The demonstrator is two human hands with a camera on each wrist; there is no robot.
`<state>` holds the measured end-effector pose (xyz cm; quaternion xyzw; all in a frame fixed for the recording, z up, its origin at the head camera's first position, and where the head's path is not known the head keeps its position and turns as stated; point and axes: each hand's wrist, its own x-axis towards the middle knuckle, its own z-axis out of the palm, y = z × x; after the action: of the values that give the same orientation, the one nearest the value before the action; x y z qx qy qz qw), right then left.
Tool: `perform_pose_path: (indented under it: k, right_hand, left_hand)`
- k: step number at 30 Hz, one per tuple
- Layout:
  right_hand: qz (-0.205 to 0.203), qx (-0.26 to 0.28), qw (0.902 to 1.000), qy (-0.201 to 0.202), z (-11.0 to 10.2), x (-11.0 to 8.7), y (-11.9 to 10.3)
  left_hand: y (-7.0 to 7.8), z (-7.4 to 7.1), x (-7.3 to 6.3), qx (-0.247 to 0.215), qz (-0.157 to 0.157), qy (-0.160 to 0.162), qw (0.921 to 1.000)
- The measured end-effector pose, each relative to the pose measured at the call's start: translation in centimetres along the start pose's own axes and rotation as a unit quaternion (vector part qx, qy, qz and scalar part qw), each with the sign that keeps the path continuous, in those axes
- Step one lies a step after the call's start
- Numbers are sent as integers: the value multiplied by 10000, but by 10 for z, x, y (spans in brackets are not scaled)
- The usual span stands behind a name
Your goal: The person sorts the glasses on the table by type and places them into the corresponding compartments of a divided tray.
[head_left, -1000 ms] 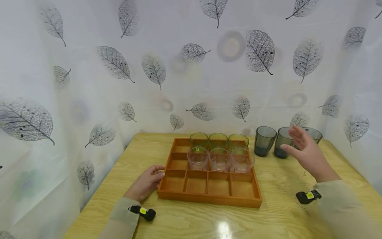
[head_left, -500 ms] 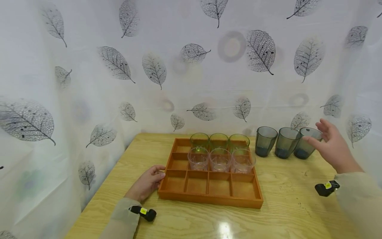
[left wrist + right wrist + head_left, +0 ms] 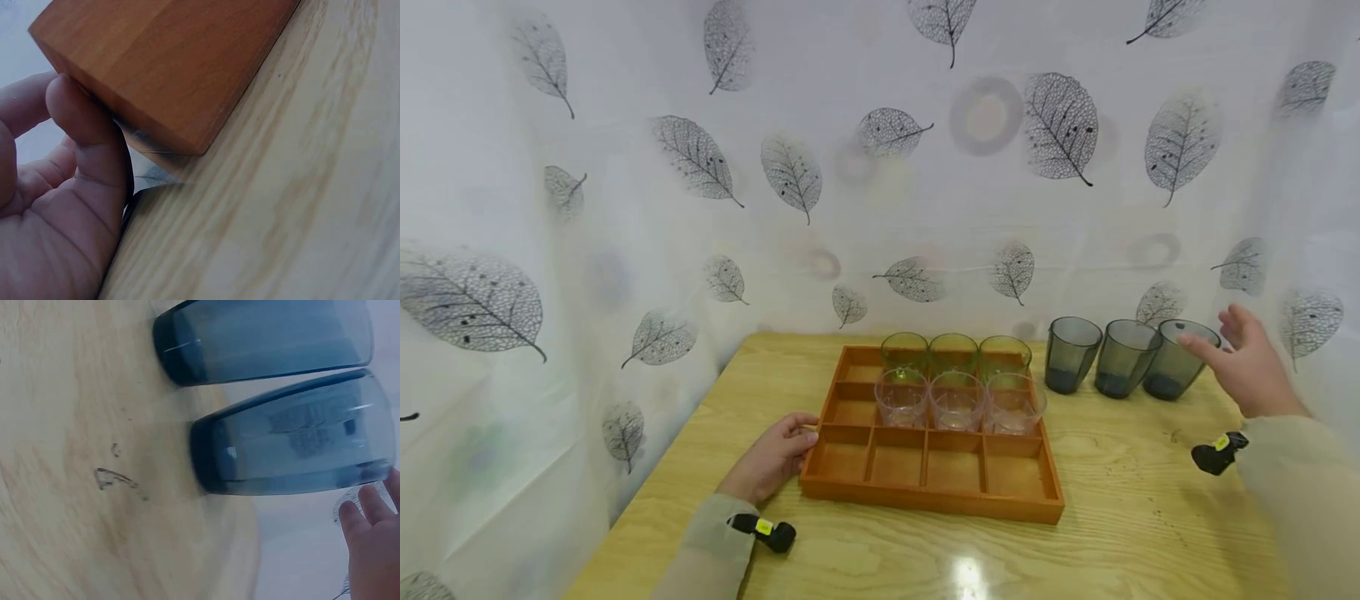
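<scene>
I'm hovering the right hand (image 3: 1257, 367), fingers spread, at the rim of the outermost grey glass (image 3: 1180, 367), contact unclear; my left hand (image 3: 772, 457) grips the wooden tray (image 3: 932, 498) by its left edge.

Orange-brown wooden compartment tray (image 3: 932, 500): flat, centre, left hand (image 3: 771, 458) grips left side | three green cups (image 3: 953, 356), three colourless cups (image 3: 956, 406), transparent: inside | three blue-grey transparent tumblers (image 3: 1124, 362): standing in row, far right; rightmost nearest right hand (image 3: 1255, 371)
</scene>
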<state>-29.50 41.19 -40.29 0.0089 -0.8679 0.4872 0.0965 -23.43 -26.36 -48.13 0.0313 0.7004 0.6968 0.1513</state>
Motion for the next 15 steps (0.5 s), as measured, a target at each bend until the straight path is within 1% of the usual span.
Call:
perform_pose_path:
  k: [4,11,13,15]
  right_hand:
    - [148,194,9996,-121,7,3,12]
    - [69,511,9984,-227,16,5,23]
    - [133,530,9983,-225,18,5,25]
    - [191,432,9987,-173,20,5,27]
  left_hand:
    - [-1,-1,1,-14,43,-26,10000]
    - [1,0,0,8,15,-3,10000]
    - [2,1,-1,-6,-5,8,10000]
    - [2,1,-1,-6,-30,23,10000]
